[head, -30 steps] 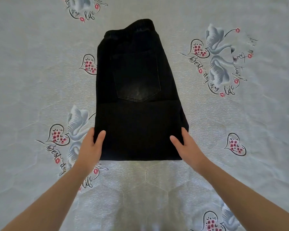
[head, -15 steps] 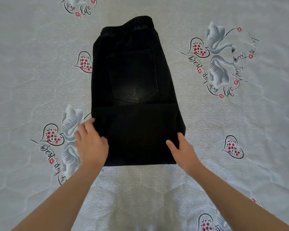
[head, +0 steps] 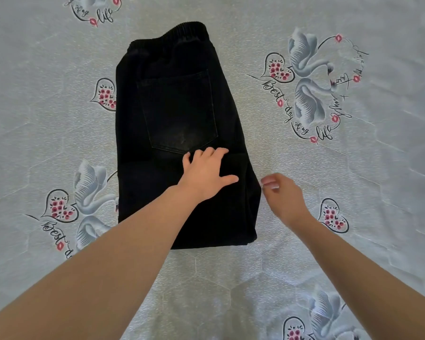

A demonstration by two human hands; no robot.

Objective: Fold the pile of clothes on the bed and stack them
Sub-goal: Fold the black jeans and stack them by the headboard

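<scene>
A pair of black jeans (head: 172,106) lies folded on the bed, waistband at the far end, back pocket facing up. My left hand (head: 205,174) lies flat on the middle of the jeans just below the pocket, fingers spread. Beside the jeans' right edge is my right hand (head: 281,195), fingers curled in toward the fabric edge; it is blurred, so whether it pinches the cloth is unclear.
The bed is covered by a grey sheet (head: 378,192) printed with swans and hearts. No other clothes show in this view.
My left hand moved from the jeans' near left corner onto their middle. My right hand shifted from the near right corner up along the right edge and curled its fingers.
</scene>
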